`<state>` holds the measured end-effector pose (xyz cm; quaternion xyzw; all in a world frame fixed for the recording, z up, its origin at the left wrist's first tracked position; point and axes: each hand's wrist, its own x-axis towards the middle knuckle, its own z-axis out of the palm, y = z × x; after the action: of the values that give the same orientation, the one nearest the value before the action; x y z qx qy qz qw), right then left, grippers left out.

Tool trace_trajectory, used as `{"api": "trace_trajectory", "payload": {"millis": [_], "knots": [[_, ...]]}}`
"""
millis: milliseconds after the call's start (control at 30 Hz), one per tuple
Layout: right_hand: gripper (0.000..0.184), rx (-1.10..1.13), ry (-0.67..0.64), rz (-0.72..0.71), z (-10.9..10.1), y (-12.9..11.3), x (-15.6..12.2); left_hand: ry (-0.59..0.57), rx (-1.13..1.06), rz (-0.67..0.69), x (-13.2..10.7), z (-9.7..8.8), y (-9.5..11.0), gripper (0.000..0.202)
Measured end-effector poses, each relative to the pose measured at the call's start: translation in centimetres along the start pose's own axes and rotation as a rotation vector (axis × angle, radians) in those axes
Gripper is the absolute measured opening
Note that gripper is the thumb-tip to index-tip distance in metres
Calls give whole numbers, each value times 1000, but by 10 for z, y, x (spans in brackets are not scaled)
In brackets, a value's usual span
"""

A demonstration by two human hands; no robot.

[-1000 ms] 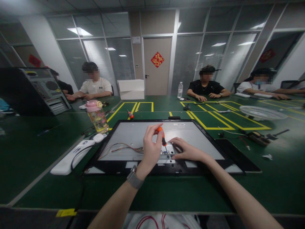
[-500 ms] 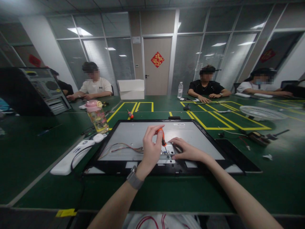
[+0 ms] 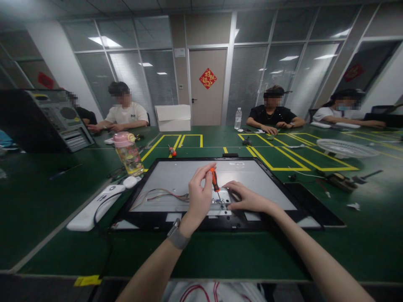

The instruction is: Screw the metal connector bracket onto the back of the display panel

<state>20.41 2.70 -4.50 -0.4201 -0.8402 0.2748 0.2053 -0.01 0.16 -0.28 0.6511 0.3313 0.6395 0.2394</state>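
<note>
1. Left hand [image 3: 200,186]: I see it gripping a slim orange-and-black screwdriver [image 3: 215,181], its shaft angled down to a silvery metal plate [image 3: 224,195].
2. Right hand [image 3: 247,197]: fingers bent beside that plate; I cannot tell whether they grip anything.
3. Work position: the plate sits on a grey-backed, black-framed flat panel [image 3: 267,184], which lies on the green bench [image 3: 220,258].
4. Bench surface: yellow tape outlines [image 3: 202,141] mark the far half. Left of the panel I note a white power strip [image 3: 80,220], a pink-lidded clear bottle [image 3: 129,161] and a black computer tower [image 3: 28,121].
5. Room: co-workers [image 3: 129,115] sit along the far edge; behind them I observe glass partitions [image 3: 252,71] and a beige door [image 3: 197,115] bearing a red diamond-shaped sign [image 3: 208,79].
</note>
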Motion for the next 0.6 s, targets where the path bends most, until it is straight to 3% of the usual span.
{"api": "trace_trajectory", "payload": {"millis": [200,400,600], "knots": [[64,8,-2,2,0,-2,0,34,59,29,1,-1,2,13],[65,6,-7,-6,0,2,-1,-10,9,23,1,-2,-1,29],[63,5,-10,-2,0,0,0,-16,29,18,1,-1,0,24]]}}
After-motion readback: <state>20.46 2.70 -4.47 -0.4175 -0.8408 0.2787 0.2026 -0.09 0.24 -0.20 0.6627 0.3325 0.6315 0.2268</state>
